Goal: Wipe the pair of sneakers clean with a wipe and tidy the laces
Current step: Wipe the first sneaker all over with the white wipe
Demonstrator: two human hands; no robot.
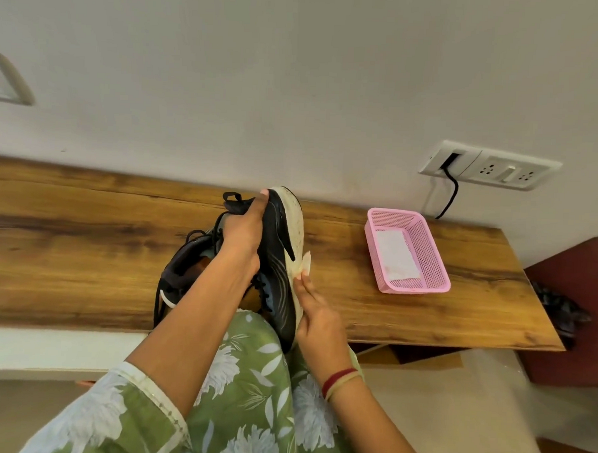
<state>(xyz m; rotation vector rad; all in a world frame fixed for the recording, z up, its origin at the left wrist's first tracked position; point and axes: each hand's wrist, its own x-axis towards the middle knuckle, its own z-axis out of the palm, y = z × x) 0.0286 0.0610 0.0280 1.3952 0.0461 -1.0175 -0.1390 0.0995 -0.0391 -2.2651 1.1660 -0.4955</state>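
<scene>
My left hand [244, 229] grips a black sneaker [279, 259] with a white sole, held tilted on its side over my knee, the sole facing right. Against that white sole my right hand [316, 316] holds a small white wipe [305, 263], fingers pinching it. The second black sneaker [182, 272] lies behind my left forearm on the wooden table [84, 244], its laces loose; my arm hides part of it.
A pink plastic basket [426, 252] with a pack of white wipes [396, 252] inside stands on the table to the right. A wall socket [488, 166] with a black cable is above it. A dark red cabinet [575, 307] stands past the table's right end.
</scene>
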